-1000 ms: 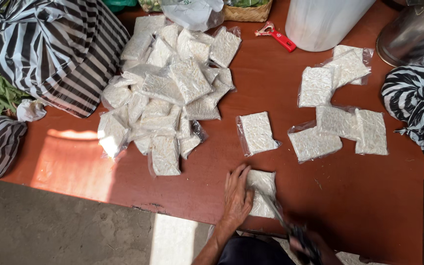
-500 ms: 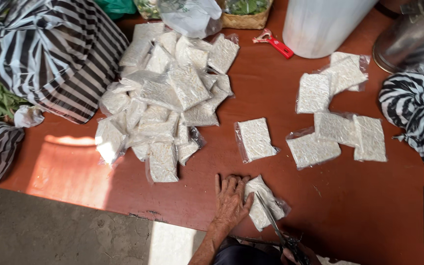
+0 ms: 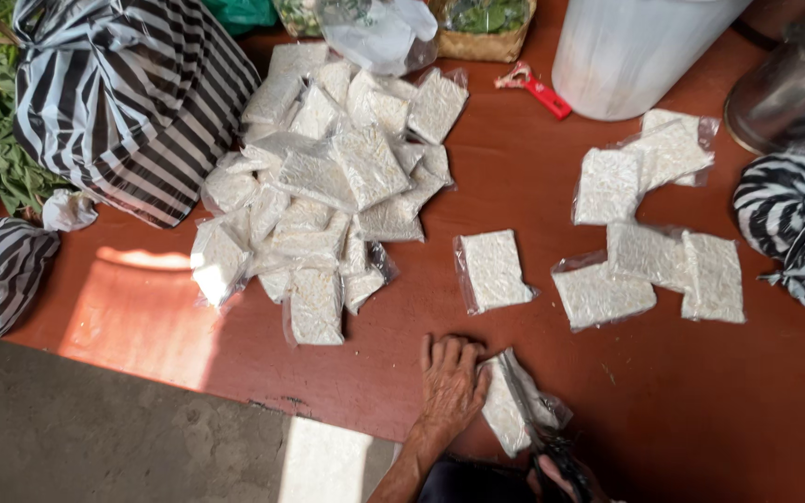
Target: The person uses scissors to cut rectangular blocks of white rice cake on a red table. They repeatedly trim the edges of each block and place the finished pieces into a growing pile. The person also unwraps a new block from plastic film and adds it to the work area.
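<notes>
**K:** Status on the hands? We need grip state first.

**M:** Left hand [image 3: 449, 387] is flat, palm down, fingers spread, pressing the left edge of the clear packet of white block [image 3: 512, 407] onto the red-brown table [image 3: 142, 317]. Nothing clamped, just a hold-down. Right hand [image 3: 559, 477] is mostly cut off by the bottom edge; we see it closed around the dark handles of the scissors [image 3: 538, 433].

**K:** Blades?

**M:** We can't tell if they're apart or together; they read as 1 thin dark line over the packet.

**K:** Where's the packet relative to both?

**M:** At the near table edge, directly right of the left hand and touching it. Long axis runs diagonally, from upper left to lower right. Scissors come up from the right hand below, tip pointing up-left, lying roughly along the packet's right side. Left hand is the nearer one, in contact; right reaches it only through the tool.

**K:** Surroundings?

**M:** Big pile of packets [image 3: 328, 186] up-left, well apart. 1 single packet [image 3: 494, 270] above the hands. 4 or 5 more in a loose group of packets [image 3: 649, 242] to the right. Striped bag [image 3: 132, 102] at far left, white tub [image 3: 635, 47] at top.
</notes>
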